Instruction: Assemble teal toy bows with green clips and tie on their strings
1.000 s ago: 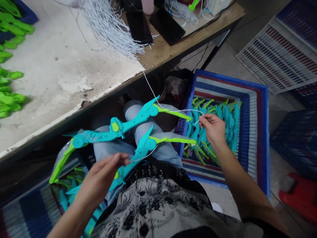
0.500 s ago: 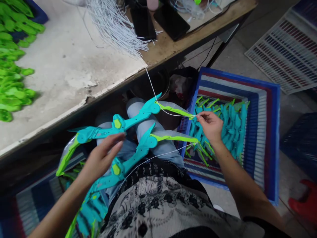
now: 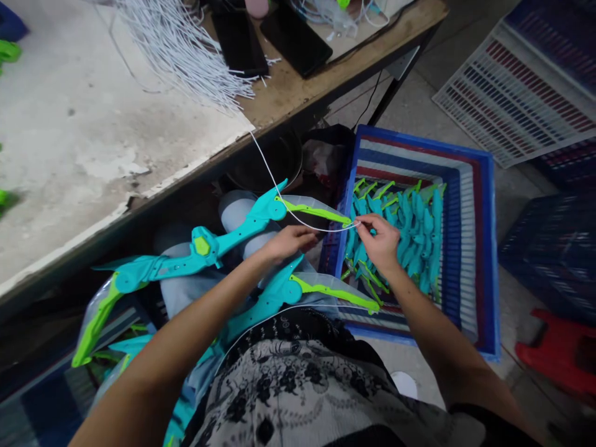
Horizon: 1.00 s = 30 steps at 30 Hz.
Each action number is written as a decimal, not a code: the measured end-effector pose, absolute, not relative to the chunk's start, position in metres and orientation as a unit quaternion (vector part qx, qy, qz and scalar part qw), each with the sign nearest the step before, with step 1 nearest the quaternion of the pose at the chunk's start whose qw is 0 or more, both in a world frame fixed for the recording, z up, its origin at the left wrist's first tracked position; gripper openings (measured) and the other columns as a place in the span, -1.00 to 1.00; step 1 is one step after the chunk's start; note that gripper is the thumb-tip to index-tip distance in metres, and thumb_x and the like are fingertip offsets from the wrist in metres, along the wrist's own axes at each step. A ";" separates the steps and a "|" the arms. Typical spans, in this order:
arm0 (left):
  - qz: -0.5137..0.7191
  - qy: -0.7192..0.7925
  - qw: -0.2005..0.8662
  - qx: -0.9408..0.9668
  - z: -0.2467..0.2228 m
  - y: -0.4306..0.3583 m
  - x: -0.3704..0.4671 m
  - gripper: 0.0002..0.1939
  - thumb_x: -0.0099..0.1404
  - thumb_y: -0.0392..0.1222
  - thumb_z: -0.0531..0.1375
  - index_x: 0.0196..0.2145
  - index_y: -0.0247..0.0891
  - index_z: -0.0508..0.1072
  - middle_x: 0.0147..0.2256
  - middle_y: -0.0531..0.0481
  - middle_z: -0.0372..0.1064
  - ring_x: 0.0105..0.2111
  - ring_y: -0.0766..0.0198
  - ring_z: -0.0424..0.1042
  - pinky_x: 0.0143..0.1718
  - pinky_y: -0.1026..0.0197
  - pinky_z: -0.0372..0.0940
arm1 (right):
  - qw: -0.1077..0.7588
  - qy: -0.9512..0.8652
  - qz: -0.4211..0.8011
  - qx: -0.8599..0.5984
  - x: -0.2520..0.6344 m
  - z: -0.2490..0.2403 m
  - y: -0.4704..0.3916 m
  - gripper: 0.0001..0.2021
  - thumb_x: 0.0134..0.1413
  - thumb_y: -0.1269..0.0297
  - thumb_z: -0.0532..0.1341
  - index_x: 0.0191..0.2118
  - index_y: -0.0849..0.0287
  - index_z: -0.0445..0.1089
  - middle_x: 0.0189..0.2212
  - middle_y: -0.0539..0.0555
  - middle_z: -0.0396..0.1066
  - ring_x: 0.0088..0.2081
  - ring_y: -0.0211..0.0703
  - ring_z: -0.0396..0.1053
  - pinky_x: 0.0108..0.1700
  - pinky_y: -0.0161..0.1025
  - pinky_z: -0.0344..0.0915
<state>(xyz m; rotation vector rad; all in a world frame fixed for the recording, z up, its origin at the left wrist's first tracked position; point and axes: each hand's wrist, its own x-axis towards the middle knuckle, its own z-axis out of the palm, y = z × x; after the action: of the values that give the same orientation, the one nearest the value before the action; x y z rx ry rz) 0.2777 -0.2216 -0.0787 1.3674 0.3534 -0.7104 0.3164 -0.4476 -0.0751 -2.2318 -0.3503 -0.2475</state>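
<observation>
Two turquoise toy bows with lime-green tips lie across my lap. The upper bow (image 3: 246, 226) has a white cord (image 3: 267, 162) running from the table edge to its right tip. There my right hand (image 3: 379, 242) pinches the cord's end, close against the green tip. My left hand (image 3: 291, 242) reaches in just below the upper bow's right limb, its fingers stretched out and apart from the cord. Under my left forearm lies the lower bow (image 3: 274, 295), partly hidden, with a cord running from its right tip toward my waist.
To the right, a blue crate (image 3: 494, 248) with a striped lining holds several turquoise bows. A bundle of white cords (image 3: 181, 56) and two black phones (image 3: 295, 40) rest on the table (image 3: 60, 149). A red stool (image 3: 554, 354) and more crates (image 3: 549, 254) stand at far right.
My left hand has moved right, from the upper bow's middle to below its right limb. My right hand keeps its pinch at the tip. The view has shifted right.
</observation>
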 end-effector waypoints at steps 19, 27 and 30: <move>-0.411 0.148 0.818 0.374 -0.121 -0.274 0.322 -0.90 0.22 -0.44 0.13 -0.38 -0.46 0.46 -0.47 -0.15 0.48 -0.50 0.32 0.47 -0.43 0.30 0.38 | 0.291 -0.307 -0.130 -0.897 0.316 -0.099 -0.454 -0.81 0.17 0.39 0.09 -0.24 0.11 0.46 -0.29 0.13 0.47 -0.22 -0.11 0.42 -0.17 -0.10 0.38; -0.387 0.146 0.784 0.463 -0.122 -0.283 0.327 -0.88 0.12 -0.30 0.30 -0.38 -0.43 0.49 -0.50 -0.08 0.47 -0.52 0.34 0.44 -0.40 0.28 0.35 | 0.347 -0.264 -0.083 -0.896 0.324 -0.103 -0.449 -0.82 0.14 0.23 0.18 -0.15 0.11 0.41 -0.15 0.14 0.43 -0.09 -0.04 0.36 -0.08 -0.04 0.36; -0.366 0.148 0.721 0.569 -0.104 -0.264 0.321 -0.88 0.18 -0.28 0.22 -0.48 -0.40 0.44 -0.56 -0.05 0.43 -0.60 0.36 0.38 -0.51 0.29 0.29 | 0.338 -0.269 -0.061 -0.900 0.326 -0.108 -0.451 -0.69 0.15 0.21 0.17 0.01 0.11 0.34 -0.17 0.13 0.45 -0.11 -0.05 0.38 -0.10 -0.07 0.37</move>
<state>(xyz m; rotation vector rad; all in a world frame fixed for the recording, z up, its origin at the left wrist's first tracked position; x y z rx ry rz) 0.3206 -0.2644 -0.1040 1.2577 0.3263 -0.8095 0.3262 -0.4510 -0.1076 -2.3452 -0.7007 -0.1592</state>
